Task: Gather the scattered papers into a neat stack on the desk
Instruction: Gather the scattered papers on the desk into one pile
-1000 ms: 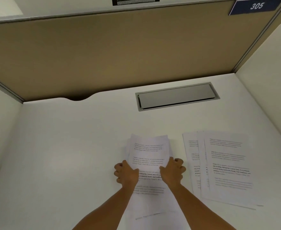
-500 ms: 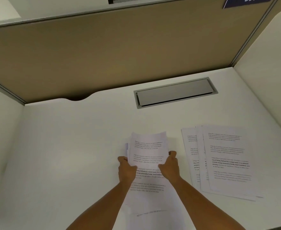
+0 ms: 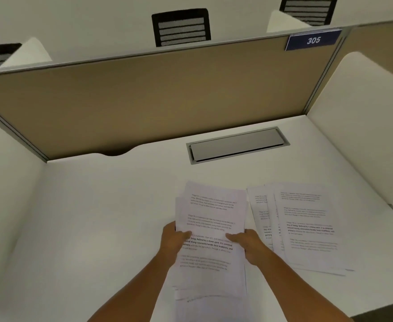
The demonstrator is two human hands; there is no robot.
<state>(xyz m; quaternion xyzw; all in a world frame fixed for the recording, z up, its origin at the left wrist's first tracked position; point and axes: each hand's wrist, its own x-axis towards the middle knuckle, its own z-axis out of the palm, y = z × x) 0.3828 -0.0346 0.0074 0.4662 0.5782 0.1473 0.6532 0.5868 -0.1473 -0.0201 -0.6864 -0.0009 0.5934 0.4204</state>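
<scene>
Both hands, the left hand [image 3: 174, 240] and the right hand [image 3: 246, 242], grip the side edges of the held sheaf of papers [image 3: 211, 231] with thumbs on its printed face, and since a second ago the bundle has been raised and tilted up off the counter [image 3: 86, 228], its edges still uneven. I judge this to be squaring before stacking, so the gathering is only partly done. Two groups of paper show: the held sheaf and a fanned pile [image 3: 304, 226] lying just beside it to the right; single sheets cannot be counted.
</scene>
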